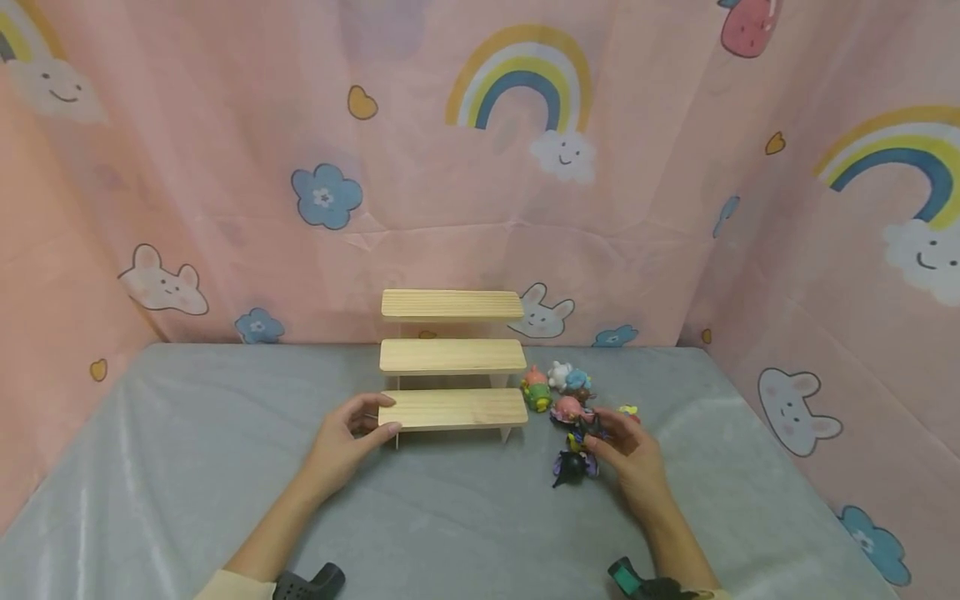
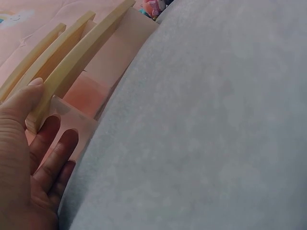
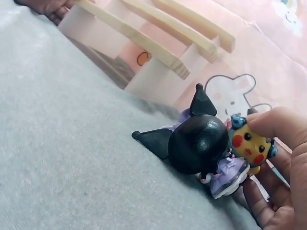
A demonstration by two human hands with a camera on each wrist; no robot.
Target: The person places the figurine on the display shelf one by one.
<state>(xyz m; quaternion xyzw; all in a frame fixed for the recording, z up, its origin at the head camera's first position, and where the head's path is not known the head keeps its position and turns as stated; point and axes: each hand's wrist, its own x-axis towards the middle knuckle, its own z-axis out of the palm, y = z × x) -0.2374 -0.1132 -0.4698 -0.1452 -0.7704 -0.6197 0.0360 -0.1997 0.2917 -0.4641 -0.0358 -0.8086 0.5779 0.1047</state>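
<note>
A three-tier display stand with pale wooden shelves and translucent side supports stands near the back of the table. My left hand grips the left end of its lowest shelf, the thumb on the wood and fingers by the side support. To the right of the stand, my right hand pinches a yellow figurine with red cheeks and blue bits at its head. Right beside that sits a figurine with a black pointed hood and a purple skirt, seen from behind.
More small figurines crowd the stand's right side: a green and pink one, a white one, a blue one and a pink one. Grey cloth covers the table. A pink patterned curtain hangs behind.
</note>
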